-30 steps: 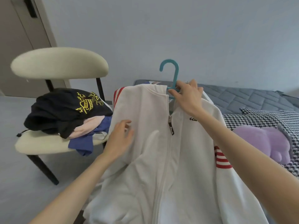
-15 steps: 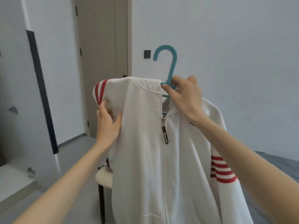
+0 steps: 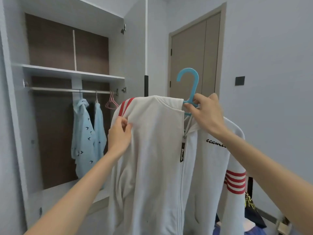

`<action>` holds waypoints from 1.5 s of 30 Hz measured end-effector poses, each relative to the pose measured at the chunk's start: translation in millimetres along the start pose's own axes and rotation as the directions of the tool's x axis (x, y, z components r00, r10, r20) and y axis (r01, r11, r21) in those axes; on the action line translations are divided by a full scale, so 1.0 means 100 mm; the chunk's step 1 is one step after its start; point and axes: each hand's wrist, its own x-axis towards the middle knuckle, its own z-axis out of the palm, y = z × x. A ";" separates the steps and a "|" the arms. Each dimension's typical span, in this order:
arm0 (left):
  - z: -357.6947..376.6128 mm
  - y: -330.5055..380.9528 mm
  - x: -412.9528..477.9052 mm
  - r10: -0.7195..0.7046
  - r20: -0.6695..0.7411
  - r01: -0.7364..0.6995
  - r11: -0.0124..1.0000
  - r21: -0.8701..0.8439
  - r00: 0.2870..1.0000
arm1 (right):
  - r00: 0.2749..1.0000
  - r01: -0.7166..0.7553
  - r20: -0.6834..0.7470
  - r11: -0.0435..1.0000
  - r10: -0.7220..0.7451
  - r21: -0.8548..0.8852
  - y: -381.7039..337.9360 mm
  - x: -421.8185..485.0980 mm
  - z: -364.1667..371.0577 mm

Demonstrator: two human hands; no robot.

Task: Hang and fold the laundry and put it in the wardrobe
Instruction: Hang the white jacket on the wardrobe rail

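R hand [image 3: 205, 114] pinches hanger [image 3: 193, 85] neck; L hand [image 3: 119, 138] prob. grips jacket [image 3: 157, 158] shoulder.

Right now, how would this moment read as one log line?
right hand: grips blue hanger | left hand: pinches white jacket shoulder | wardrobe: open, jacket not yet on rail

The wardrobe rail [image 3: 54, 89] is bare on its left; pale blue garments [image 3: 84, 133] and pink hangers [image 3: 111, 103] fill its right, with a white jacket [image 3: 152, 150] in front of the opening's right edge.
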 end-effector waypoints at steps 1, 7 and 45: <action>-0.14 -0.11 0.00 0.015 -0.004 -0.015 0.999 0.051 1.000 | 1.000 -0.026 0.006 1.000 0.026 -0.016 0.02 -0.01 0.14; -0.91 -1.00 -0.15 -0.237 0.060 0.192 0.892 0.409 0.970 | 0.973 -0.222 0.068 0.975 0.222 -0.017 0.08 -0.17 0.83; -0.47 -1.20 -0.29 -0.242 0.496 -0.203 0.701 0.683 0.834 | 0.930 -0.288 0.249 0.957 0.271 0.037 -0.25 -0.36 1.48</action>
